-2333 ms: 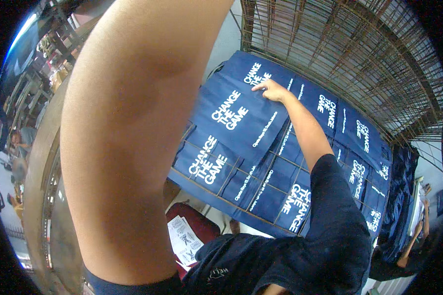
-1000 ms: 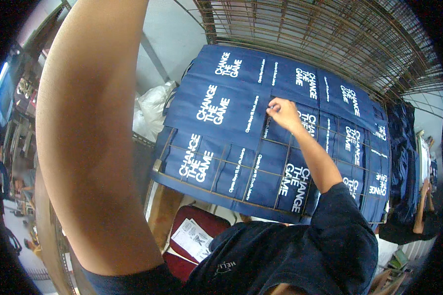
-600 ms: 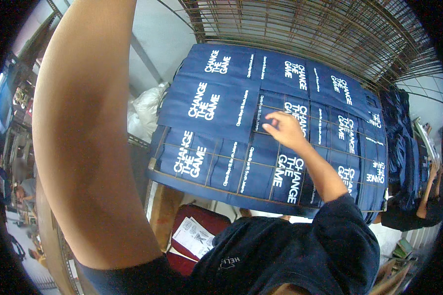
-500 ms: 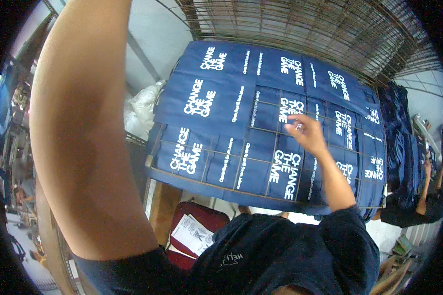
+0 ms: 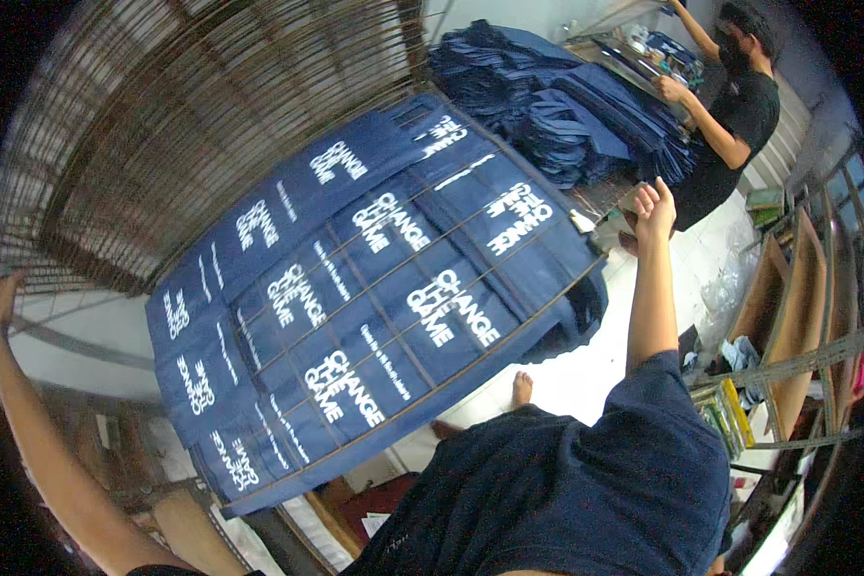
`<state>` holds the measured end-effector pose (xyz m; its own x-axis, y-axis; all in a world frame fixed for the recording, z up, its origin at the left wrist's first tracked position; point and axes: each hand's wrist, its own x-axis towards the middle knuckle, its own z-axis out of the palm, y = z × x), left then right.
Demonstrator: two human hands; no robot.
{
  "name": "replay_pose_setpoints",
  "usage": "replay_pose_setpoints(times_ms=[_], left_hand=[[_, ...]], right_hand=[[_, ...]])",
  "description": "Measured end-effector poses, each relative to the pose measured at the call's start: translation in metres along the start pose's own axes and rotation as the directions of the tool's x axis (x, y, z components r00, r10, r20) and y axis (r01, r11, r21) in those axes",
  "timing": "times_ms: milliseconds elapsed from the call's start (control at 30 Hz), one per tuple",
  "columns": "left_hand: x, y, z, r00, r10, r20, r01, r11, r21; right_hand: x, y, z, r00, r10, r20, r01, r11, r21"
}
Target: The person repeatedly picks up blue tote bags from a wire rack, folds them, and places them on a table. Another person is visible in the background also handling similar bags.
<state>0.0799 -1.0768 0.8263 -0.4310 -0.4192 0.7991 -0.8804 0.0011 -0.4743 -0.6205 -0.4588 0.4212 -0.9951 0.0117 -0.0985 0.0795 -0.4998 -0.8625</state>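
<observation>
Dark blue fabric panels [image 5: 490,317] with white print lie spread over a wire drying rack, whose thin bars [image 5: 538,305] cross on top of them. At the far left, my left hand [image 5: 3,291] is raised at the edge of the upright wire racks [image 5: 163,125], its fingers closed at the bars; it is small and blurred there. My right hand [image 5: 654,207] is held out past the rack's right corner, with fingers partly bent and apart. Nothing shows in it, and it does not touch the panels.
A heap of dark blue fabric pieces [image 5: 566,115] lies beyond the right corner. A person in black [image 5: 739,115] works beside it at a cluttered table. Wooden boards [image 5: 797,317] lean on a metal shelf at the right. A dark red seat [image 5: 379,504] stands below the rack's near edge.
My view has swung to the right, bringing the co-worker and fabric heap into sight. My right hand has moved from above the panels to beyond the right corner. My left hand has come into view.
</observation>
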Motion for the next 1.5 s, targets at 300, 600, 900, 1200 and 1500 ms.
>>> replay_pose_setpoints(times_ms=[300,600,900,1200,1500], left_hand=[[0.054,0.075,-0.052,0.994,-0.008,-0.108,0.016,0.997,0.072],[0.021,0.097,-0.135,0.994,0.015,0.11,-0.006,0.997,-0.077],[0.015,0.128,-0.178,0.971,-0.091,0.221,0.123,0.984,-0.131],[0.015,0.139,-0.158,0.973,-0.129,0.189,0.149,0.984,-0.096],[0.021,0.176,-0.193,0.903,0.022,0.429,-0.124,0.969,0.213]], right_hand=[[0.162,0.084,0.028,0.916,0.341,0.209,-0.396,0.849,0.349],[0.291,0.115,0.093,0.912,0.39,0.125,-0.402,0.797,0.45],[0.376,0.152,0.143,0.825,0.564,-0.032,-0.459,0.703,0.543],[0.354,0.129,0.181,0.523,0.627,-0.578,-0.318,0.772,0.55],[0.31,0.078,0.167,0.673,0.065,-0.737,-0.134,0.99,-0.036]])
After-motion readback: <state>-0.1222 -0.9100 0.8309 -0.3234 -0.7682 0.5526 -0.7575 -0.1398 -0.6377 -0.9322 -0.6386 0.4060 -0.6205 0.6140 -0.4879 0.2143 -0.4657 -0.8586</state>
